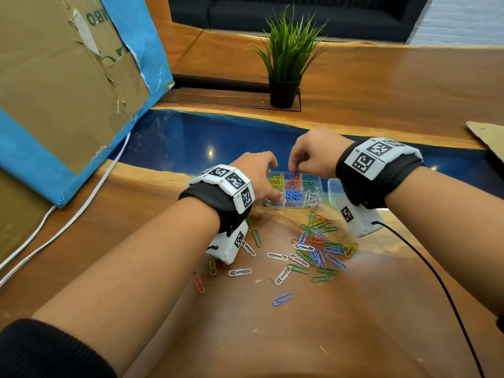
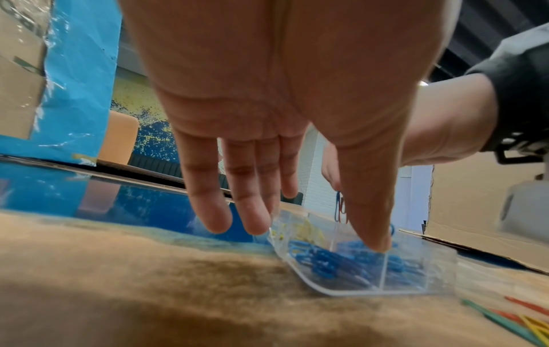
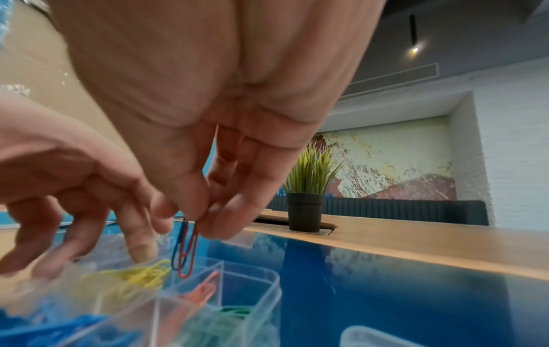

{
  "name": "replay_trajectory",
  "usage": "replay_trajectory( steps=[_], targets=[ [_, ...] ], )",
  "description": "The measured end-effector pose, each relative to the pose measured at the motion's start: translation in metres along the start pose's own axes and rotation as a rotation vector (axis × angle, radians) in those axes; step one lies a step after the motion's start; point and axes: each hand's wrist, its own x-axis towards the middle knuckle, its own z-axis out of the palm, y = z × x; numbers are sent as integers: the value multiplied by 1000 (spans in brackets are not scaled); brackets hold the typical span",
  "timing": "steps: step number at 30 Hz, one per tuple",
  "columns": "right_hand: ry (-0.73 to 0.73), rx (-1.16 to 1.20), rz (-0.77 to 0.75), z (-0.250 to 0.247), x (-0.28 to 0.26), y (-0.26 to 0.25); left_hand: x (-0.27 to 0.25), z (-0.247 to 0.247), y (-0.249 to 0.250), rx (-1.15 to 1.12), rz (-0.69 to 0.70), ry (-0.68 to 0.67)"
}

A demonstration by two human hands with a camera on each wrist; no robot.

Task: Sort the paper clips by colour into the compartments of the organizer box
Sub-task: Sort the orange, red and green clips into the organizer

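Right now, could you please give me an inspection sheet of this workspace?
Surface: wooden table with a blue resin strip.
Job's things: clear organizer box holds yellow, red, green, blue and white clips in separate compartments; loose paper clips lie nearer the person.
Clutter: cardboard box, cardboard sheet.
Hands: left hand rests open on the box; right hand pinches a red clip and a blue clip above it.
Cables: white cable, black cable.
Surroundings: potted plant, dark sofa.

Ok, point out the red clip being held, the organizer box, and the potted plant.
red clip (image 3: 190,253): right wrist view, its hanging loop.
organizer box (image 1: 283,205): head view, near front wall.
potted plant (image 1: 283,92): head view, black pot.
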Motion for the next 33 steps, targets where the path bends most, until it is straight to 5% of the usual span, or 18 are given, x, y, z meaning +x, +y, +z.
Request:
replay_trajectory(
  steps=[22,33],
  targets=[
    [1,289,25,3,-6,-20,-3,0,-1,7,-5,11],
    [-36,-52,178,-3,-16,-13,-25,-14,-4,74,68,-17]
  ],
)
